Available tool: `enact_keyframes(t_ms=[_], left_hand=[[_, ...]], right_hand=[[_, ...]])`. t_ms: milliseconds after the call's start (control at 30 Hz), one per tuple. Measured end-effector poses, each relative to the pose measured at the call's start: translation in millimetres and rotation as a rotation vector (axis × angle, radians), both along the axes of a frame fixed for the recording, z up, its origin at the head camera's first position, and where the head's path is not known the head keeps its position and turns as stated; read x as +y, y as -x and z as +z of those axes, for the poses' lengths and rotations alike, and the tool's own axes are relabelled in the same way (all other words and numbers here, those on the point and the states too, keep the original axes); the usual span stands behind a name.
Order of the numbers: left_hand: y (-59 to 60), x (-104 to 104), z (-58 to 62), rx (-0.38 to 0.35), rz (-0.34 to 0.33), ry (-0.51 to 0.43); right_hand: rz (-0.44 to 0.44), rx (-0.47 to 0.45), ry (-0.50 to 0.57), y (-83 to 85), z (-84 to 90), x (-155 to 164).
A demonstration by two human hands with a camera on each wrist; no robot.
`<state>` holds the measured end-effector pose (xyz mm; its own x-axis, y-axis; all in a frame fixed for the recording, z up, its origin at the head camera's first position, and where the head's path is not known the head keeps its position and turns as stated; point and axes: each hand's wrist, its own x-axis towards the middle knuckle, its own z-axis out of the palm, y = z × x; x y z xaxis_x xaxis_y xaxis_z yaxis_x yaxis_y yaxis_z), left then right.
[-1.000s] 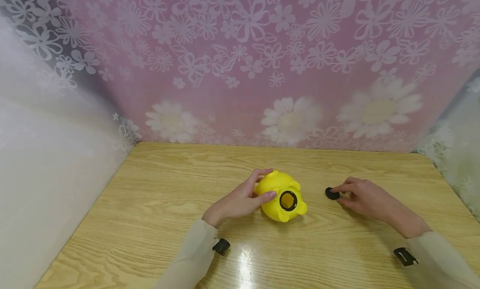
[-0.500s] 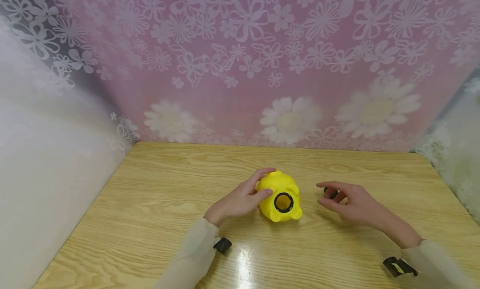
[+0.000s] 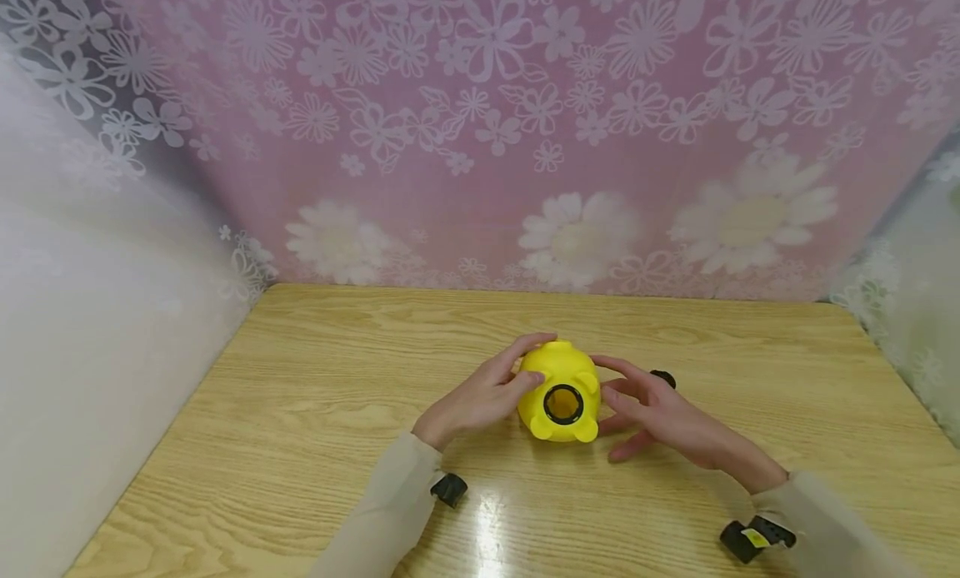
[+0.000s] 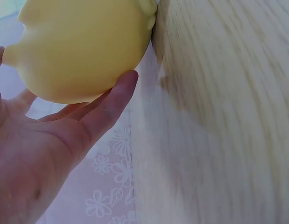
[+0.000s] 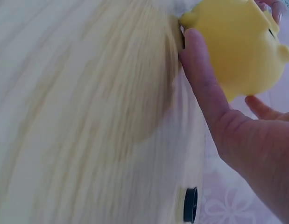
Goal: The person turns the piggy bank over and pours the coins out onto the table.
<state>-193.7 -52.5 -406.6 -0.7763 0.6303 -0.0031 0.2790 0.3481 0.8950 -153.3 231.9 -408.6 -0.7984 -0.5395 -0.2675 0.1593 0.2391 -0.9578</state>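
Note:
A round yellow piggy bank with stubby feet lies on the table, its round hole turned toward me. A black ring lines the hole. My left hand grips the bank's left side, thumb beside the hole and fingers over the far side. At the bank's right side my right hand has its fingers spread, fingertips right at the yellow surface. In the right wrist view, one long finger runs alongside the bank. Behind the right hand a small black round cap lies partly hidden.
The wood-grain table reaches back to a pink flowered curtain. Pale sheets hang at the left and right sides. Each sleeve carries a black wrist device, one on the left and one on the right.
My right hand has let go of the black cap, leaving it on the table, and moved left to the piggy bank. The bank has turned slightly in my left hand, its hole shifting left.

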Motion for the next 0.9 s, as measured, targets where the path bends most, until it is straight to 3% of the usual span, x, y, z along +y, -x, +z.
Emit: enact_keyframes(t_ms=[300, 600, 700, 900], left_hand=[[-1.0, 0.3, 2.8, -0.017, 0.005, -0.035], [-5.4, 3.8, 7.4, -0.002, 0.037, -0.136], [-6.5, 5.7, 10.9, -0.017, 0.082, -0.201], [-10.1, 12.6, 20.1, -0.098, 0.258, -0.313]], right_hand=[[-0.105, -0.021, -0.018, -1.2, 6.9, -15.0], [-0.152, 0.122, 0.010, -6.9, 12.2, -18.9], [-0.154, 0.195, 0.029, -8.4, 13.4, -20.5], [-0.181, 0.341, 0.034, -13.1, 16.4, -25.3]])
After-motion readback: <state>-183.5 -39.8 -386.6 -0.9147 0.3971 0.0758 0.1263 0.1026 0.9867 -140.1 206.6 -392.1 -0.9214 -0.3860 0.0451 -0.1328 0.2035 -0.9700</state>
